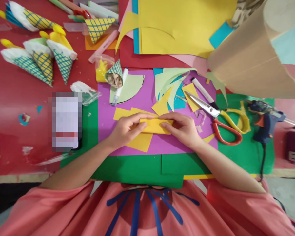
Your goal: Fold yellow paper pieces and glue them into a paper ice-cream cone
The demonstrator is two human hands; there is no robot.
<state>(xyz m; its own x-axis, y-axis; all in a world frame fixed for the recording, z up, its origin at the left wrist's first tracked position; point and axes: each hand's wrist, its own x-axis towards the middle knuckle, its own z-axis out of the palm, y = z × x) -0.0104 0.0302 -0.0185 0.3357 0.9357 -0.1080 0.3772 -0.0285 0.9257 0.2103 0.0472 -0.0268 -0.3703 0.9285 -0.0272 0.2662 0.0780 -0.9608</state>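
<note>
The yellow paper [154,126] is a small, plain oblong, wider than it is tall. Its left end is squared off, its middle is smooth and bright, and its right end is partly hidden by a thumb. It looks doubled over, though the fold is hard to make out.

At the left, the left hand [126,129] has its fingers clamped on the paper, thumb on the near face and the others along the far edge. The middle stretch lies bare between the two thumbs, above loose yellow pieces [140,143] and a purple sheet [107,134] on the surface. At the right, the right hand [183,129] clamps its fingers on the other end the same way, near the scissors [212,112].
</note>
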